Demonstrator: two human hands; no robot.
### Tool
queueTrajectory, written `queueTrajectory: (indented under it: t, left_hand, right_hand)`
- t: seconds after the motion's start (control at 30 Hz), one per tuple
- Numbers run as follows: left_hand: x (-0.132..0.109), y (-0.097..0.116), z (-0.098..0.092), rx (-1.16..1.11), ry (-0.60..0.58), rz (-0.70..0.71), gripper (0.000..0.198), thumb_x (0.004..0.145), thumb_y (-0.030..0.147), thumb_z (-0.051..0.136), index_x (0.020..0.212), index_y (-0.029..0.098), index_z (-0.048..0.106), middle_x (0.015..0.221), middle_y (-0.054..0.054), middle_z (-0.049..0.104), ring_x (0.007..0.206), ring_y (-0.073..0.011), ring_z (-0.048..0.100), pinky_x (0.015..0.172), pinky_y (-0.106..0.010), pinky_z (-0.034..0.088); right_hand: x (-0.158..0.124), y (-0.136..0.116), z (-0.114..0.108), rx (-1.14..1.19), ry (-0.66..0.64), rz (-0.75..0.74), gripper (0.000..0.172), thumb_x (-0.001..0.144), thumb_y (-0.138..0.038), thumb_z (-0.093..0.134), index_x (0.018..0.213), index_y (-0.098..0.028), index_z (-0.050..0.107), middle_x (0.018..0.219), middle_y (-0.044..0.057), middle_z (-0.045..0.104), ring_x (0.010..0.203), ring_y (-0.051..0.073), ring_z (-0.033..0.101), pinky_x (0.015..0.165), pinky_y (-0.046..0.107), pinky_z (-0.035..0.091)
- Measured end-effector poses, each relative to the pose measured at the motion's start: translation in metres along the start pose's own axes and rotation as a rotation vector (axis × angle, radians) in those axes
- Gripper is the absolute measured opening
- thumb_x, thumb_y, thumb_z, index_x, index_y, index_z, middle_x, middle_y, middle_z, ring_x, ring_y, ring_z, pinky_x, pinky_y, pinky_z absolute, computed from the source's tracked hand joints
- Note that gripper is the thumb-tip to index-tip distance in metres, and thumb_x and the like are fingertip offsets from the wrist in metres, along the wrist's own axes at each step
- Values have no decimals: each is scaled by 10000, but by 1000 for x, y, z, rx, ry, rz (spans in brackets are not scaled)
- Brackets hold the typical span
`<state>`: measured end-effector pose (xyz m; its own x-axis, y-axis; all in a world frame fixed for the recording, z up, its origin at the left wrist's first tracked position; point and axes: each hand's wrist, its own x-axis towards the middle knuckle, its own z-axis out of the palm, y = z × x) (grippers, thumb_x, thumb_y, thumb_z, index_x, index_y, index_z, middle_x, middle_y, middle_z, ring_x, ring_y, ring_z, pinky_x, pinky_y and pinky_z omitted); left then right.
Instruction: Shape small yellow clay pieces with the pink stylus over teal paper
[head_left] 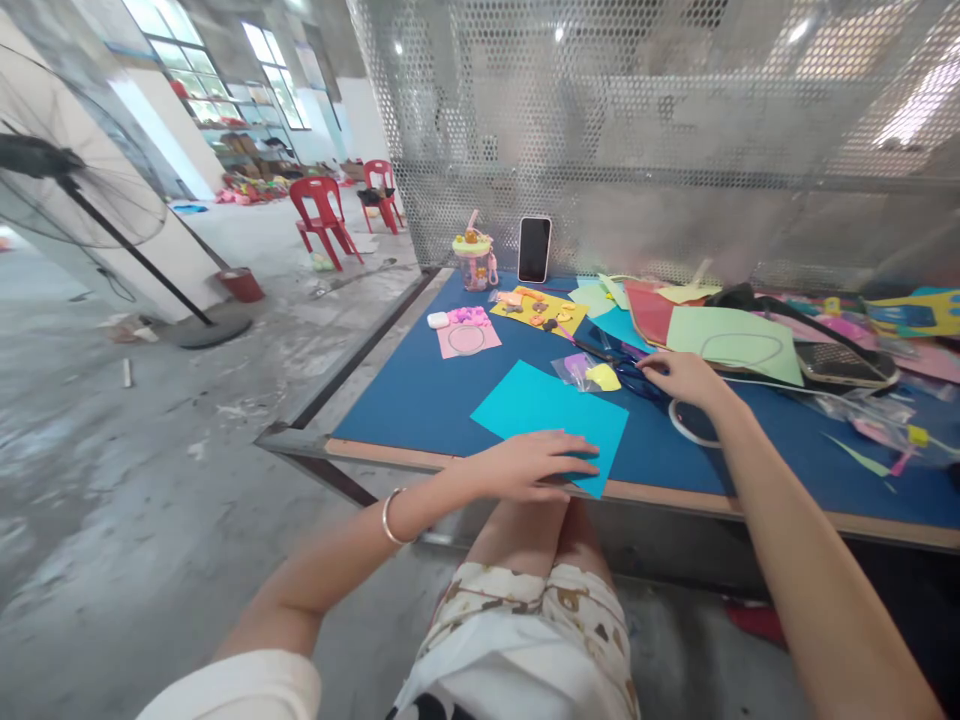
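Note:
My left hand (534,463) lies flat, fingers stretched out, on the near corner of a turquoise paper square (544,408) that rests on the blue table (420,400). My right hand (686,378) reaches over blue-handled scissors (637,378), fingers curled onto them; whether it grips them is unclear. A small clear bag with a yellow piece (592,374) lies just left of that hand. A white ring (686,425) sits under my right wrist.
A light green sheet (739,342), red and yellow papers, a pink sheet (466,338), a phone (534,249) and a toy cup (474,260) stand farther back against the perforated metal screen. A fan (67,170) and red chairs (322,215) are on the floor at left.

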<state>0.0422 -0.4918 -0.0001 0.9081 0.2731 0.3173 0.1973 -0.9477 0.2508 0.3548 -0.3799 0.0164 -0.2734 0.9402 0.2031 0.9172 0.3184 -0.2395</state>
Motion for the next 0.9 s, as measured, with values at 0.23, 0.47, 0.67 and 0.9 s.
queueTrajectory:
  t: [0.23,0.47,0.67,0.9]
  left_hand:
    - [12,3,27,281,6,-31,358,951,291,410,1283,205,511,1329,-48,539,1283,-196,451,1064,-337,401]
    - [41,-11,20,425,23,-8,317,941,240,413,1222,191,550,1221,-54,616,1147,-179,557,897,-280,481]
    - [81,-126,-29,609,-7,-266,228,888,151,493,1075,180,620,1085,-70,657,1031,-191,595,780,-296,464]
    - [115,-222,-46,670,-165,-267,174,849,111,541,929,144,691,891,-118,684,874,-221,627,703,-327,407]
  right_hand:
    - [43,-11,14,-15,27,22,414,841,-343,432,1160,-196,651,1047,83,713,955,271,661,824,373,502]
    - [63,30,12,-109,84,-11,540,834,-355,468,1322,-126,512,1364,126,511,1244,305,489,1030,405,389]
    - [56,61,9,-183,34,-53,631,789,-469,560,1352,-198,477,1394,132,474,1218,327,504,973,448,434]
    - [59,76,-5,-217,114,7,515,813,-368,529,1300,-200,519,1306,115,561,1135,312,558,901,431,473]
